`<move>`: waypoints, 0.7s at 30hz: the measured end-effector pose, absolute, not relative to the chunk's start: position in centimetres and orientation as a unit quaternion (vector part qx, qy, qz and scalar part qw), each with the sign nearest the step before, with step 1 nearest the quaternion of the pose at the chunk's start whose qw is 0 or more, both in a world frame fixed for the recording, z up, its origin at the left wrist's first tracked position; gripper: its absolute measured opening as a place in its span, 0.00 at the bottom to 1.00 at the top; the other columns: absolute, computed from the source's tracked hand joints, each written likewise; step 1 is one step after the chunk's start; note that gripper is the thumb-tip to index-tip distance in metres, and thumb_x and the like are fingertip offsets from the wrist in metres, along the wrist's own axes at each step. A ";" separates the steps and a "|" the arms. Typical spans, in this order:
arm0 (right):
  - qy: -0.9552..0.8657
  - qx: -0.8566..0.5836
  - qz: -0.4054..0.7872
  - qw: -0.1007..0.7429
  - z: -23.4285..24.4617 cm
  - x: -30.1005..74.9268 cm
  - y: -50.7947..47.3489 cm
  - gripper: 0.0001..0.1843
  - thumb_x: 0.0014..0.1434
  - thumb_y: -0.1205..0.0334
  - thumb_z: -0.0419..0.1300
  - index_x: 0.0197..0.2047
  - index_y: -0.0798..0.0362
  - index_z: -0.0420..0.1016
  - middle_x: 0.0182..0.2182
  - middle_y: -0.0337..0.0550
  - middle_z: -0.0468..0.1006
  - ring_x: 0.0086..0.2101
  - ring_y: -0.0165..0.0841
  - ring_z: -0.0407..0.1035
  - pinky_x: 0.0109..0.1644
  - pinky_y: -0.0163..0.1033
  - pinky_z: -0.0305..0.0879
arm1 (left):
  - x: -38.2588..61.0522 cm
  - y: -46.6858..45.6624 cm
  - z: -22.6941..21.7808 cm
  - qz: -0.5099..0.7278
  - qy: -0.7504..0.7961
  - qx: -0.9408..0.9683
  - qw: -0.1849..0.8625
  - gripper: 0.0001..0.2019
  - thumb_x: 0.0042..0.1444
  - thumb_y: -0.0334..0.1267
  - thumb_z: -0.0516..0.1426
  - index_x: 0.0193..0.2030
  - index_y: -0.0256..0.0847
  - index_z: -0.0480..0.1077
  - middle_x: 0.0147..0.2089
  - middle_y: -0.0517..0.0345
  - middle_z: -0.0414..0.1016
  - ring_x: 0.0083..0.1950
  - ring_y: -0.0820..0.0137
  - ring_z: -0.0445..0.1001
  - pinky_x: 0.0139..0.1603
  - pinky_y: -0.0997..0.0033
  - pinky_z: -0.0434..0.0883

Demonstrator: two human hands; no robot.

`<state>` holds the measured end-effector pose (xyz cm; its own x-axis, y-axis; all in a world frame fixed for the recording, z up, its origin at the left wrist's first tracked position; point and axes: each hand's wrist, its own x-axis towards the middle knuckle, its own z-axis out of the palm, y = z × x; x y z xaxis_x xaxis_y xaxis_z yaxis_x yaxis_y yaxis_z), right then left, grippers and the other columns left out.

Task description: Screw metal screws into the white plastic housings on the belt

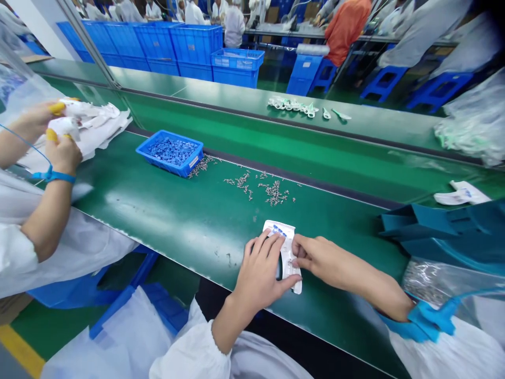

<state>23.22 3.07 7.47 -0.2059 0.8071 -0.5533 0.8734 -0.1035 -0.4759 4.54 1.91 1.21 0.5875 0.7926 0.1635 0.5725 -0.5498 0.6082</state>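
Observation:
A curved white plastic housing part (291,251) lies on the green bench in front of me, with a blue piece (279,230) at its far end. My left hand (260,268) holds it down, fingers across its upper end and thumb on its lower end. At its right edge is my right hand (315,258), thumb and index finger pinched together over the part. Whatever is between those fingertips is too small to make out. Small metal pieces (275,193) are scattered on the bench just beyond.
A blue tray (169,152) of small blue pieces stands left. A co-worker's hands (59,137) hold white parts at far left. Teal bins (445,231) and a bag of metal pieces (424,279) are at right. Green-white parts (292,107) lie on the far ledge.

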 end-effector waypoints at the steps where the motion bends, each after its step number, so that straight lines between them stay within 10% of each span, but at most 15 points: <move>1: 0.646 0.628 -0.433 -0.001 7.2 23.3 2.7 0.03 0.62 0.62 0.57 0.38 0.49 0.65 0.30 0.41 0.79 0.33 0.38 0.74 0.35 0.39 0.62 | 4.5 1.9 1.2 0.217 0.402 0.851 0.257 0.38 0.56 0.53 0.63 0.67 0.37 0.56 0.69 0.44 0.63 0.73 0.53 0.53 0.68 0.49 0.58; 7: 0.389 0.644 -0.590 -0.292 4.5 22.8 -0.1 0.31 0.54 0.45 0.64 0.55 0.51 0.61 0.35 0.41 0.78 0.36 0.37 0.76 0.42 0.42 0.73 | 4.1 2.1 0.8 0.241 0.406 0.840 0.268 0.36 0.58 0.51 0.62 0.67 0.39 0.54 0.71 0.44 0.60 0.75 0.55 0.50 0.69 0.51 0.58; 15: 0.499 0.665 -0.487 -0.268 3.7 21.6 -0.9 0.16 0.59 0.49 0.59 0.42 0.53 0.75 0.29 0.42 0.80 0.31 0.37 0.75 0.37 0.40 0.70 | 4.0 1.8 1.0 0.261 0.400 0.836 0.271 0.35 0.59 0.51 0.61 0.69 0.43 0.52 0.71 0.44 0.58 0.75 0.55 0.49 0.70 0.48 0.58; 21: 0.404 0.643 -0.511 -0.404 3.5 25.0 4.0 0.10 0.61 0.60 0.60 0.42 0.56 0.77 0.33 0.46 0.82 0.32 0.35 0.77 0.40 0.39 0.75 | 3.8 1.8 1.0 0.372 0.521 0.728 0.246 0.23 0.66 0.43 0.55 0.66 0.44 0.56 0.73 0.43 0.50 0.75 0.55 0.46 0.69 0.44 0.58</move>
